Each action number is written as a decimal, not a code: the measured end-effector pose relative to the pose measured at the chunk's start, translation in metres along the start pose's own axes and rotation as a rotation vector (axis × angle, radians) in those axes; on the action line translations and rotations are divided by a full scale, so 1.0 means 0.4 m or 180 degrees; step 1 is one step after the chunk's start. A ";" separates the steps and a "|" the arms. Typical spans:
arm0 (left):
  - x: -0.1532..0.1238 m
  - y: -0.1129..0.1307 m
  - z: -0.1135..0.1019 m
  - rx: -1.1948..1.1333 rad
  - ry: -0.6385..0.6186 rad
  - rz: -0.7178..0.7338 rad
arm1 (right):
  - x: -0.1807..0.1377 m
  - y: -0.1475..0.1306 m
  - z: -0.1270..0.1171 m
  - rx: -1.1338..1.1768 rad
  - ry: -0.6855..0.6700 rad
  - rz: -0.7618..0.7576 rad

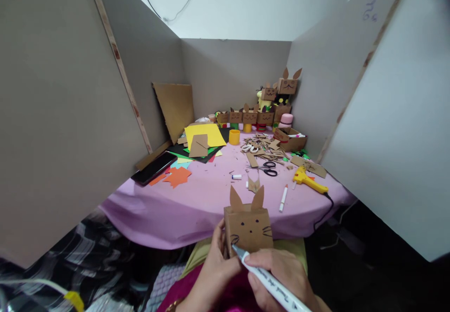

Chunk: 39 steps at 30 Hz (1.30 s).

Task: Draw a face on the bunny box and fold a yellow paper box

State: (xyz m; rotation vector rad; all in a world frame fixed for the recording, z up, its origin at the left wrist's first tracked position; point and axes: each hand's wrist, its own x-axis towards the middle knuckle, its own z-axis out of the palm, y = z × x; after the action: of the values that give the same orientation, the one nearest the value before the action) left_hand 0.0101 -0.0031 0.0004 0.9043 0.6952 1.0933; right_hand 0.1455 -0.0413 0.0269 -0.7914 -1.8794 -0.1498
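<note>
A small brown cardboard box [258, 239] with two pointed cardboard ears is held above my lap, at the table's front edge. Its front bears drawn eyes, a dot for a nose and whisker lines on both sides. My left hand [220, 260] is closed around the box's left side and lower corner. In my right hand [281, 274] is a white marker [269, 284], gripped like a pen. The marker's tip touches the box at the lower left, by the left whiskers. The lower part of the box is hidden behind my hands.
A pink cloth [168, 223] covers the table. On it lie a yellow glue gun [309, 180], black-handled scissors [270, 169], a white pen [283, 198], a phone [154, 168], yellow paper [207, 133] and cardboard scraps [265, 145]. Several animal-faced boxes [250, 116] stand behind. Grey panels [235, 68] enclose the table.
</note>
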 end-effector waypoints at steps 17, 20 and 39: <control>-0.016 0.025 0.027 -0.0010 0.0166 -0.0002 | 0.006 -0.008 0.009 0.0198 0.0517 0.0136; -0.015 0.026 0.027 0.0017 0.0174 -0.0023 | 0.009 -0.010 0.005 0.0198 0.0468 0.0123; -0.001 -0.001 -0.001 -0.0012 -0.0036 0.0061 | 0.033 -0.018 0.010 0.0017 0.0542 -0.0049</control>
State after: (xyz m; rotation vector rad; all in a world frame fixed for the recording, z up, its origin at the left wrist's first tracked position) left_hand 0.0097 -0.0035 -0.0002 0.9148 0.6761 1.1053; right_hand 0.1350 -0.0393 0.0382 -0.7375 -1.7246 -0.2153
